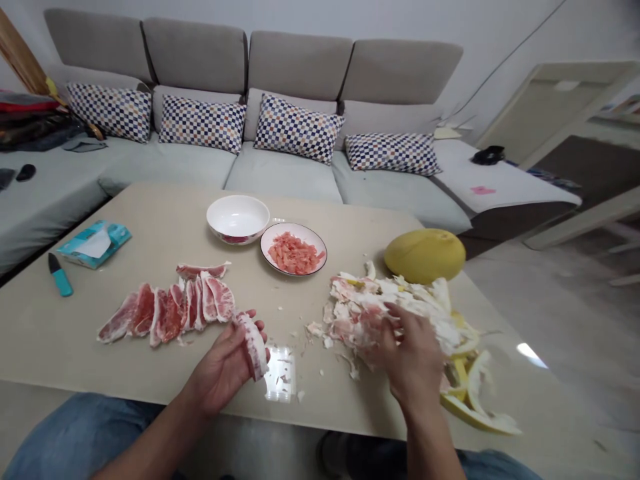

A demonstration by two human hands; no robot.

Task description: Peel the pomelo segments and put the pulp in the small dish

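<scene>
My left hand holds a pomelo segment, its white-membraned edge turned up, with the fingers curled round it. My right hand hovers over a heap of white pith and membrane scraps, thumb and fingers apart; it is slightly blurred, and nothing shows in it. To the left of my left hand, several reddish pomelo segments lie in a row. Beyond both hands, a plate carries a pile of pink pomelo flesh.
A white bowl stands beside the plate. A whole yellow pomelo sits behind the scraps, with thick peel pieces at right. A tissue pack and teal-handled knife lie at left. A sofa stands beyond the table.
</scene>
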